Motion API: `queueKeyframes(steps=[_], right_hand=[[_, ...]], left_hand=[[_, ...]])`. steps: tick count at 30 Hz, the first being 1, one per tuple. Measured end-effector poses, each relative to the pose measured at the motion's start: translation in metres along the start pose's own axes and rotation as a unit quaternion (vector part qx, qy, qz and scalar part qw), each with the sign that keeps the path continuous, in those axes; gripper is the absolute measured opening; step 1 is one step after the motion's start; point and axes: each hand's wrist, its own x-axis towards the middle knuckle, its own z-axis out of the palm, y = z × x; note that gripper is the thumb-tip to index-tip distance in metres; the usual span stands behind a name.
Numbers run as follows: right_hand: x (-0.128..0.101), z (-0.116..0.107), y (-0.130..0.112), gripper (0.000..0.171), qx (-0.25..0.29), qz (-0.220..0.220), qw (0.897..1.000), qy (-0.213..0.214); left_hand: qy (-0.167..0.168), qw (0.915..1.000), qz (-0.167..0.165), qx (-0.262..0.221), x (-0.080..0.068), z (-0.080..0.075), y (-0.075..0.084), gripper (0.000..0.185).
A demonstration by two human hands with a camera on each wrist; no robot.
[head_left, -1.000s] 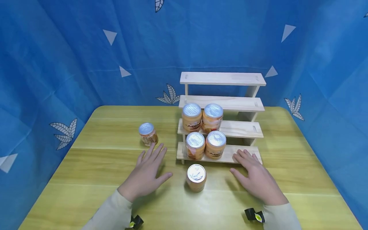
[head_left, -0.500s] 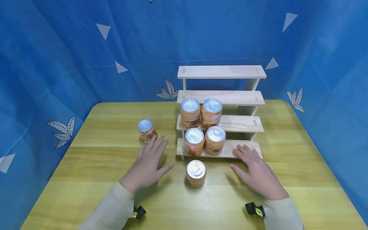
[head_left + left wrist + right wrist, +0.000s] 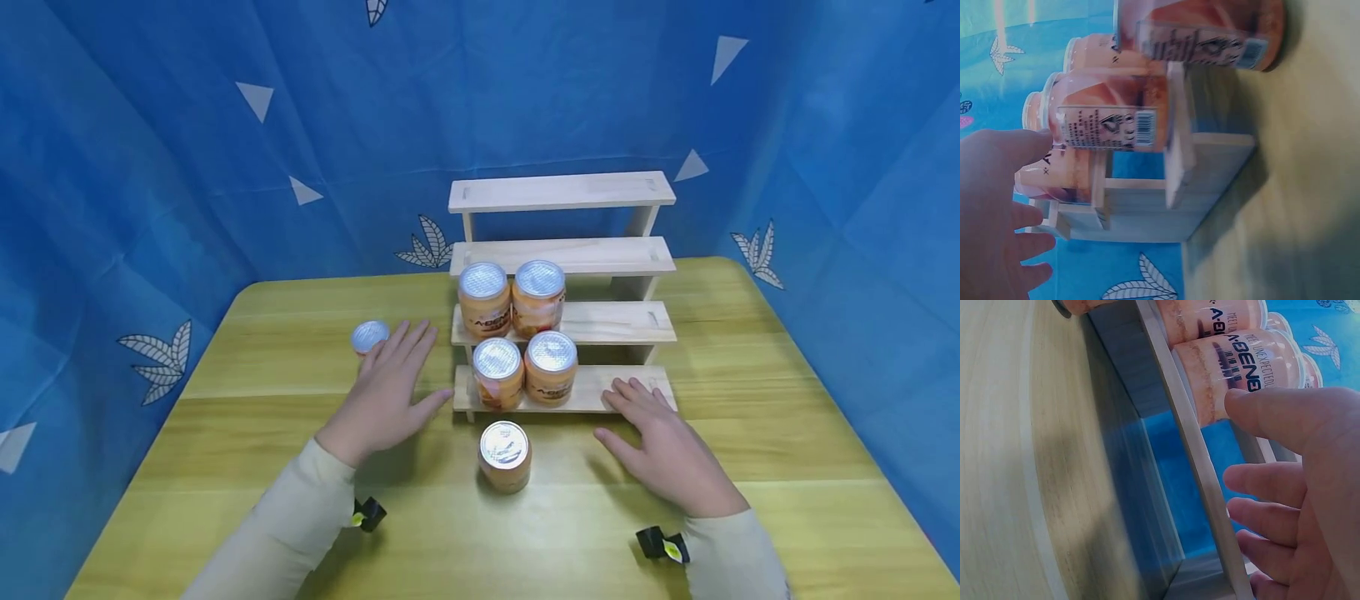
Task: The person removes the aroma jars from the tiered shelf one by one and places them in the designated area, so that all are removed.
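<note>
My left hand hovers open over the wooden table, its straight fingers reaching beside a small silver-lidded jar and hiding the jar's body. My right hand lies flat and open on the table, fingertips at the lowest step of a wooden stepped rack. An orange jar stands on the table between the hands. Two orange jars fill the left of the lowest step, two more the second. In the left wrist view my left hand is beside the jars. The right wrist view shows my right hand near a jar.
The rack's two upper steps hold nothing, and the right halves of the lower steps are bare. Blue cloth walls the table at the back and both sides. The table's rounded edges meet the cloth.
My left hand has moved forward and left to the small jar and now covers its body. My right hand has stayed by the lowest step. The view has shifted slightly.
</note>
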Motion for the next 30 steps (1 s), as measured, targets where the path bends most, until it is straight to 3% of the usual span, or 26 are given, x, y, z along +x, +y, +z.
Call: queueKeyframes(steps=[8, 14, 22, 30], right_hand=[[-0.004, 0.001, 0.004, 0.061, -0.001, 0.011, 1.0, -0.004], [-0.006, 0.001, 0.006, 0.062, 0.002, 0.017, 1.0, -0.004], [-0.001, -0.001, 0.002, 0.058, 0.009, -0.002, 1.0, 0.007], [-0.003, 0.0, 0.002, 0.059, 0.011, 0.007, 1.0, 0.008]], left_hand=[[0.033, 0.9988, 0.029, -0.019, 0.047, -0.026, 0.006, 0.082], [0.025, 0.9981, 0.05, -0.027, 0.079, -0.039, 0.02, 0.082], [0.004, 0.9985, 0.044, -0.032, 0.091, -0.041, 0.025, 0.085], [-0.003, 0.9974, 0.049, -0.054, 0.102, -0.037, 0.029, 0.084]])
